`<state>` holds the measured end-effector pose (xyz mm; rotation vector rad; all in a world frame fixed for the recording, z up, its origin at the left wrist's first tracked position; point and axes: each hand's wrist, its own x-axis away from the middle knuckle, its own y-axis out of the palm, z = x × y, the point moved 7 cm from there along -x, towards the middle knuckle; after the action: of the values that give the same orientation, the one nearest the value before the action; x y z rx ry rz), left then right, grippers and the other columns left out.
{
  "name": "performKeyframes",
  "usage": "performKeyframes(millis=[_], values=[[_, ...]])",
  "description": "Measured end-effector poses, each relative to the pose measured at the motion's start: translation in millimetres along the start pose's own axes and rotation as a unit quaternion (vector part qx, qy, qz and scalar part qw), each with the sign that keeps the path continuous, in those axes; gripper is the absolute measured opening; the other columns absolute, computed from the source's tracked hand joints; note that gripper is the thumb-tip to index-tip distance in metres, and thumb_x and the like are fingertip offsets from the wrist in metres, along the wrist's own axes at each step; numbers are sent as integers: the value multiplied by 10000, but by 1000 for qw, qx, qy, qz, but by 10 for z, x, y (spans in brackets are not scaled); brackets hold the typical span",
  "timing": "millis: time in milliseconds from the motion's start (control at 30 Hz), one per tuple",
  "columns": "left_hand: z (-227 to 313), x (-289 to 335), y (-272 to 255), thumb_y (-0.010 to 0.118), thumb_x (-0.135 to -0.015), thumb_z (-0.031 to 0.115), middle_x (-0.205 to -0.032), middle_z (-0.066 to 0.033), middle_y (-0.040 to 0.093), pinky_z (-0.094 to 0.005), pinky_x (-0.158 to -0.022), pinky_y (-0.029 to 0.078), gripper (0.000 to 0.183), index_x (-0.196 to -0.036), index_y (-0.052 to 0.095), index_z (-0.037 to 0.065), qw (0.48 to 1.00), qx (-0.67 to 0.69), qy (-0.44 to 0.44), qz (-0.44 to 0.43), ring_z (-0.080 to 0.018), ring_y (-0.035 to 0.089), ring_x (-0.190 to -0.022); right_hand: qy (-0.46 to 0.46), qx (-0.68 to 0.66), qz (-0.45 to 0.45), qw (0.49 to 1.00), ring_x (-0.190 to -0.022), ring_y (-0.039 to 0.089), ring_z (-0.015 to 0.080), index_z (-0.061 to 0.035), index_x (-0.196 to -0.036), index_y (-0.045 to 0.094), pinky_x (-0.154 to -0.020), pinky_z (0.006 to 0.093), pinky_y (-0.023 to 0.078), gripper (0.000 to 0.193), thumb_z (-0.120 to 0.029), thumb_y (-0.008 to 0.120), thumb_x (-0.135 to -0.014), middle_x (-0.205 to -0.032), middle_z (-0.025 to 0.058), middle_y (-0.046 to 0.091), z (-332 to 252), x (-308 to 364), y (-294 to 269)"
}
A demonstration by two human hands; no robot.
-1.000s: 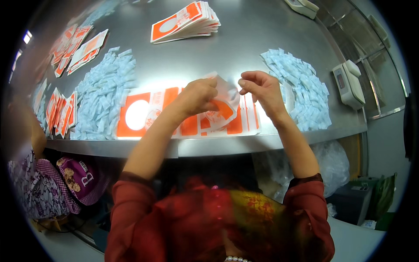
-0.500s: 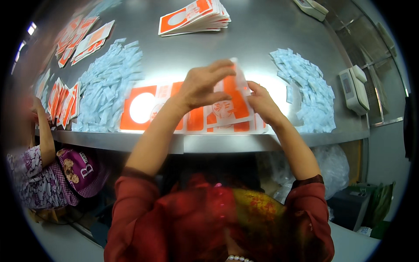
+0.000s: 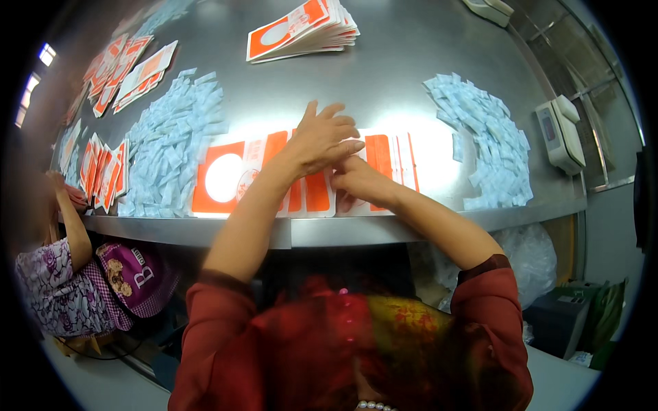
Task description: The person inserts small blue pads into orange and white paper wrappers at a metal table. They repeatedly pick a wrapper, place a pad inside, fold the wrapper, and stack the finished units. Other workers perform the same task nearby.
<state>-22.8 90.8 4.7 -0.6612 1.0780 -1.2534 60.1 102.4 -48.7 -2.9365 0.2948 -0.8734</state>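
Observation:
Flat orange-and-white pouches (image 3: 225, 177) lie overlapped in a row along the near table edge. Over the middle of the row hovers my left hand (image 3: 322, 140), its fingers spread and nothing visible in them. My right hand (image 3: 364, 181) is low on the row, just beneath the left thumb, with its fingers bent inward against the pouches. What those fingers pinch, if anything, is hidden. On either side of the row are heaps of small pale-blue sachets, a left heap (image 3: 164, 144) and a right heap (image 3: 490, 140).
A fanned stack of similar pouches (image 3: 301, 34) stands at the back. White scales (image 3: 561, 133) sit by the right edge. Further pouches (image 3: 144, 74) lie far left, where a co-worker's arm (image 3: 72, 216) reaches in. A clear plastic bag (image 3: 528, 264) hangs below the table.
The pouch held up between my hands is down among the row. My right hand has moved left, close to the left one, and my left fingers have spread.

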Motion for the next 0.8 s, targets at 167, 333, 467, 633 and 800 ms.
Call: performKeyframes(millis=[167, 333, 467, 633, 800], values=[[-191, -15, 289, 515, -848, 263, -866, -77, 627, -472, -1002, 307, 263, -815, 658, 45, 976, -87, -97, -177, -265, 496, -1098, -65, 361, 287, 885, -836, 618, 330, -44, -884, 672, -736, 421, 485, 281, -252, 502, -805, -882, 157, 660, -32, 95, -1009], [-253, -12, 342, 574, -770, 123, -1012, -94, 608, -386, -873, 439, 203, -934, 643, 26, 990, -36, -103, -84, -263, 544, -986, -8, 446, 314, 838, -839, 620, 280, -65, -1041, 644, -751, 375, 485, 354, -298, 580, -781, -940, 145, 627, 131, 18, -1290], [-289, -27, 400, 581, -772, 124, -1109, -99, 585, -368, -851, 455, 299, -1050, 604, 15, 990, -65, -108, -63, -272, 547, -984, -37, 457, 292, 839, -834, 607, 300, -86, -958, 631, -742, 390, 486, 308, -312, 567, -758, -909, 138, 594, 48, 80, -1172], [-342, -38, 422, 583, -801, 154, -1131, -103, 583, -371, -875, 442, 319, -1082, 586, 3, 986, -66, -142, -51, -273, 545, -995, -125, 390, 333, 849, -781, 608, 294, -100, -1003, 629, -697, 381, 491, 313, -258, 600, -734, -892, 125, 603, 87, 122, -1212], [-313, -64, 329, 608, -815, 177, -1013, -93, 612, -347, -808, 448, 252, -1023, 612, 35, 989, -36, -144, -15, -250, 553, -917, -198, 123, 299, 925, -655, 576, 173, -54, -1013, 627, -585, 287, 451, 314, -214, 638, -743, -783, 65, 619, 48, 174, -1196]])
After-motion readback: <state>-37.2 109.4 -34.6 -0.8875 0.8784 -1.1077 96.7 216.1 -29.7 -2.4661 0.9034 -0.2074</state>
